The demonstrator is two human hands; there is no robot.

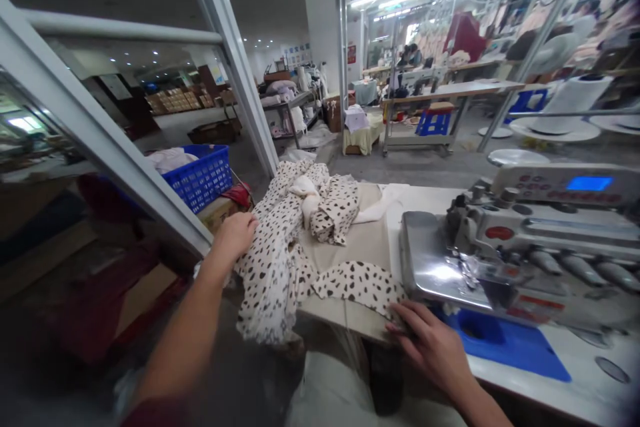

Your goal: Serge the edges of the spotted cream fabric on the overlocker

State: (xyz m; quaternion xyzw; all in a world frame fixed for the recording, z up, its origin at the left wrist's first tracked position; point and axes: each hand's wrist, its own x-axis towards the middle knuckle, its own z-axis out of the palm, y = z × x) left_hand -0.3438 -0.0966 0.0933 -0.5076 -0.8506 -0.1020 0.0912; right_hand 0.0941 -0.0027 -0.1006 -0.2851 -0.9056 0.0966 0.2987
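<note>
A pile of cream fabric with black spots (273, 233) lies over the left end of the sewing table and hangs off its edge. My left hand (237, 233) is closed at the pile's left side, its fingertips on the cloth. From the pile a curved spotted strip (357, 283) runs right across the table's front edge. At its right end my right hand (430, 340) pinches the cloth between thumb and fingers. The sewing machine (545, 227), with a lit blue display, stands just to the right, its metal plate (430, 260) near my right hand.
A blue basket (200, 177) with pale cloth stands left, behind a metal frame post (245, 73). A blue tray (510, 343) lies on the white table under the machine. Farther back are worktables (450, 90), a blue stool (436, 120) and a person (411, 57).
</note>
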